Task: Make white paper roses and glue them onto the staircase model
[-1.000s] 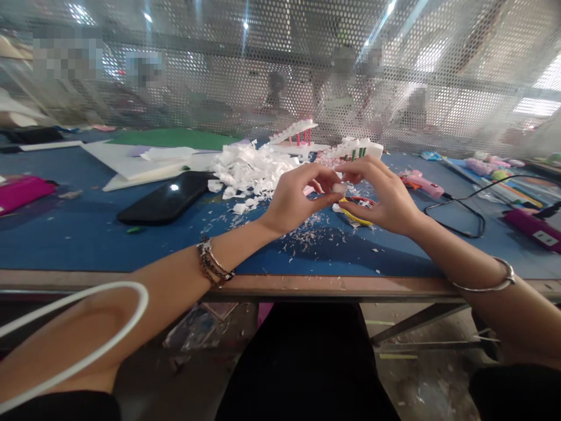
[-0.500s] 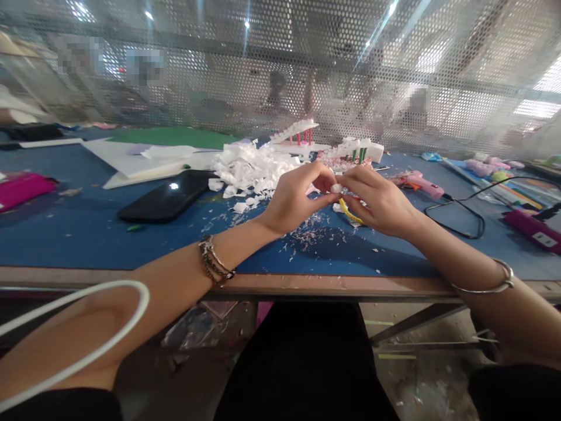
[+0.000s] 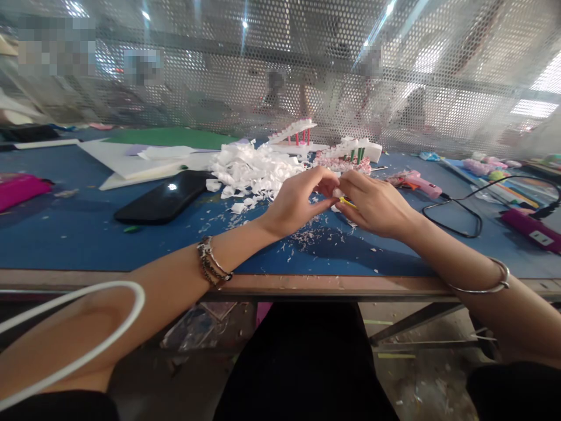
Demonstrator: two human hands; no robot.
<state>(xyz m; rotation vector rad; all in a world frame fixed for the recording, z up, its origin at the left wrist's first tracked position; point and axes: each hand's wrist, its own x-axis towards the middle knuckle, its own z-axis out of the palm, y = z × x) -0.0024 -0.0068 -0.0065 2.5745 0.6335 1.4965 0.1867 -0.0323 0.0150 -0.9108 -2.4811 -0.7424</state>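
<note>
My left hand point(image 3: 298, 197) and my right hand point(image 3: 379, 202) meet fingertip to fingertip just above the table. Between them is a small whitish rounded piece point(image 3: 337, 192), pinched from both sides and mostly covered by the fingers. A thin yellow strip point(image 3: 347, 202) shows at the right fingertips; whether it is held or lies behind them I cannot tell. Fine white shavings point(image 3: 307, 237) are scattered on the table below. Just behind my left hand lies a heap of white paper-like scraps point(image 3: 256, 169).
A black phone point(image 3: 164, 196) lies left of the scraps. White stepped models with red posts point(image 3: 293, 135) and green posts point(image 3: 350, 153) stand behind. To the right are a pink glue gun point(image 3: 423, 183), its black cable point(image 3: 475, 219) and a magenta power strip point(image 3: 532, 230).
My right fingers have closed further over the whitish piece, and less of the yellow strip shows. Both hands stay in about the same place.
</note>
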